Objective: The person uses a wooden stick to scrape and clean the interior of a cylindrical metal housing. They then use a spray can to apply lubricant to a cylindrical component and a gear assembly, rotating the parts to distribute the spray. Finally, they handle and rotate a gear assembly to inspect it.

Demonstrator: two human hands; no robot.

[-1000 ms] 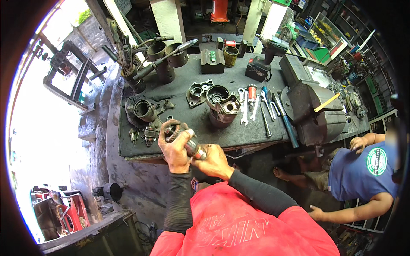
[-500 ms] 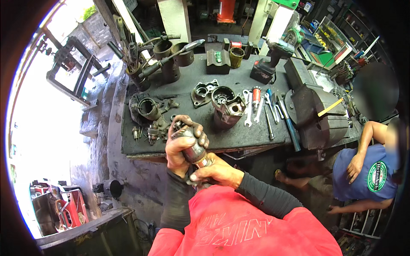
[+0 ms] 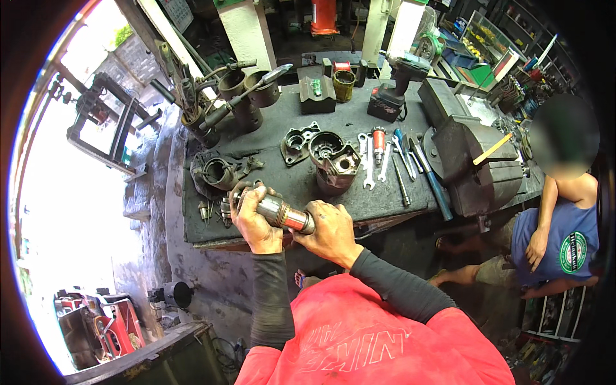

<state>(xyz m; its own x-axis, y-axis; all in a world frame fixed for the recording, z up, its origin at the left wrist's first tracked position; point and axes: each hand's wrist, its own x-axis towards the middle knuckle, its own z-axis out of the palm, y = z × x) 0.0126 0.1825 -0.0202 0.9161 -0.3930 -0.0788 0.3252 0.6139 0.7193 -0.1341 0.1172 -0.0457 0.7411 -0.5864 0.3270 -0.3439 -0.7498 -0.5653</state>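
A starter motor armature [image 3: 274,209], dark with a copper-coloured commutator band, lies nearly level across my two hands at the workbench's near edge. My left hand [image 3: 255,226] is closed around its left end, and my right hand [image 3: 330,232] grips the other end beside the copper band. Greasy black marks cover my fingers. Just behind, on the bench, stands a cylindrical motor housing [image 3: 335,181] with an open, dirty top. A flat metal end cover [image 3: 296,142] lies beyond it. Left of my hands sit another metal housing [image 3: 215,172] and small parts [image 3: 205,209].
Wrenches [image 3: 368,160], a red-handled screwdriver [image 3: 379,144] and a blue-handled bar [image 3: 436,189] lie right of the housing, near a big vise [image 3: 478,163]. A cordless impact wrench [image 3: 399,83] and metal cups [image 3: 262,95] stand farther back. Another person [image 3: 552,237] sits at the right.
The armature has turned from steeply tilted to almost level, and my right hand has risen with its end away from my body. My view has shifted slightly.
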